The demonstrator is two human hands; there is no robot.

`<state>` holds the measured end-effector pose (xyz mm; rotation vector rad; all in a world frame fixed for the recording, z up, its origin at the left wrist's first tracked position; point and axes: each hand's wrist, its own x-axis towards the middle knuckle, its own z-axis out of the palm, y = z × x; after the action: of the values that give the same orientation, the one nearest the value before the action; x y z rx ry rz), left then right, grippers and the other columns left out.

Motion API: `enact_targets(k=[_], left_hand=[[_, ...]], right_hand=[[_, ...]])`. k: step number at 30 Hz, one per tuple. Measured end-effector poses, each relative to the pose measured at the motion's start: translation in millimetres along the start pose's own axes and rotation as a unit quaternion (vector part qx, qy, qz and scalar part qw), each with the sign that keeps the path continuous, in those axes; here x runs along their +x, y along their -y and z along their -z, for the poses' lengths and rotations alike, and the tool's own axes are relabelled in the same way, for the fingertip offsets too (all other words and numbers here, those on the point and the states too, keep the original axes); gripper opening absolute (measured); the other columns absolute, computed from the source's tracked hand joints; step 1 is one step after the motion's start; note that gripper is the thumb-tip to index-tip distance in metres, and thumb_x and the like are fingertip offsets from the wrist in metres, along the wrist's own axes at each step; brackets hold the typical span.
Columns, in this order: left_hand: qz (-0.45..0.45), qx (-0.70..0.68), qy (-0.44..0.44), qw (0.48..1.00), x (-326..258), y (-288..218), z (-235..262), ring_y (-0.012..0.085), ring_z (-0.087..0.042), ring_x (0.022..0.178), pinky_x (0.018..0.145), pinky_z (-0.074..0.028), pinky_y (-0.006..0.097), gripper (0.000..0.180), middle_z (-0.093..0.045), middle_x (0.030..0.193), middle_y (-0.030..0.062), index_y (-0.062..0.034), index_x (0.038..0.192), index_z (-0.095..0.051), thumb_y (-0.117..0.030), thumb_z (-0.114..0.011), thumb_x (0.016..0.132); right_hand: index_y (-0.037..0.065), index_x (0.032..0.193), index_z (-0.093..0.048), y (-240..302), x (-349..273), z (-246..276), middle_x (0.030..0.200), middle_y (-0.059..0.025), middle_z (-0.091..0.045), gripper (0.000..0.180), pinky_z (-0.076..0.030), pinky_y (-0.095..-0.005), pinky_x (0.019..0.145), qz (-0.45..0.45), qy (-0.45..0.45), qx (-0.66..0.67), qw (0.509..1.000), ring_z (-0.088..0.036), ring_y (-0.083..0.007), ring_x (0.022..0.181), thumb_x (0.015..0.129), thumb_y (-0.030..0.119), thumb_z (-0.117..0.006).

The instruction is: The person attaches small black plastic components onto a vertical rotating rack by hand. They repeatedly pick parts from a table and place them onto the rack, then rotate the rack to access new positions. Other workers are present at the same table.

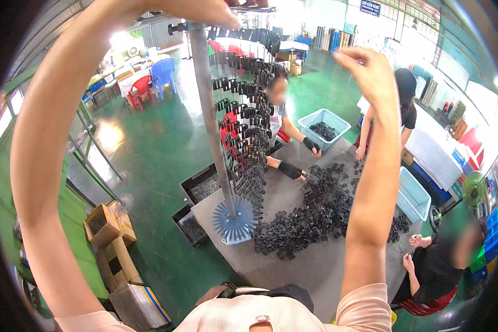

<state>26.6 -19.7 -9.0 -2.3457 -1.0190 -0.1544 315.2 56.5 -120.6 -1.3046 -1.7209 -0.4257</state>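
Both my arms are raised. My left hand reaches over the top of a grey metal pole; the upper edge of the picture cuts off most of its fingers. My right hand is up on the right, apart from the rack, thumb and fingertips drawn together in a pinch; anything between them is too small to make out. Rows of small black clip-like parts hang beside the pole on a rack. At the pole's foot sits a round blue-grey slotted disc on the grey table.
Loose black parts lie heaped on the table. A light-blue basket holds more; another basket stands at the right edge. Black-gloved hands work across the table; a co-worker sits right. Boxes stand on the left floor.
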Motion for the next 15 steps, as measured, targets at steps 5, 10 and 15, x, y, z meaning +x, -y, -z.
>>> enact_targets(k=[5, 10, 15], left_hand=[[0.104, 0.0, 0.116, 0.988, 0, -37, 29, 0.0312, -0.062, 0.096, 0.086, -0.049, 0.037, 0.049, -0.063, 0.103, 0.0263, 0.0044, 0.117, -0.057, -0.008, -0.057, 0.069], [0.066, -0.021, 0.065, 0.995, 16, -26, 12, 0.0309, -0.063, 0.094, 0.084, -0.05, 0.035, 0.052, -0.065, 0.101, 0.0248, 0.0049, 0.115, -0.059, 0.003, -0.049, 0.064], [0.015, -0.011, 0.015, 1.0, -11, -27, 12, 0.0295, -0.055, 0.113, 0.1, -0.042, 0.035, 0.054, -0.058, 0.12, 0.0231, 0.0041, 0.122, -0.055, 0.006, -0.046, 0.069]], right_hand=[[0.009, 0.094, -0.073, 117, -1, -31, 0.086, -0.0136, -0.068, 0.029, -0.048, -0.0296, 0.076, 0.069, -0.055, 0.146, 0.985, -0.066, -0.0213, 0.079, 0.077, 0.032, -0.07], [0.004, 0.089, -0.073, 101, 20, -47, 0.081, -0.0087, -0.071, 0.024, -0.047, -0.0275, 0.076, 0.057, -0.058, 0.277, 0.957, -0.064, -0.0161, 0.076, 0.077, 0.025, -0.069], [0.007, 0.091, -0.074, 29, 22, -47, 0.091, -0.0047, -0.07, 0.021, -0.04, -0.0249, 0.088, -0.014, -0.015, 0.388, 0.921, -0.061, -0.012, 0.09, 0.077, 0.021, -0.068]])
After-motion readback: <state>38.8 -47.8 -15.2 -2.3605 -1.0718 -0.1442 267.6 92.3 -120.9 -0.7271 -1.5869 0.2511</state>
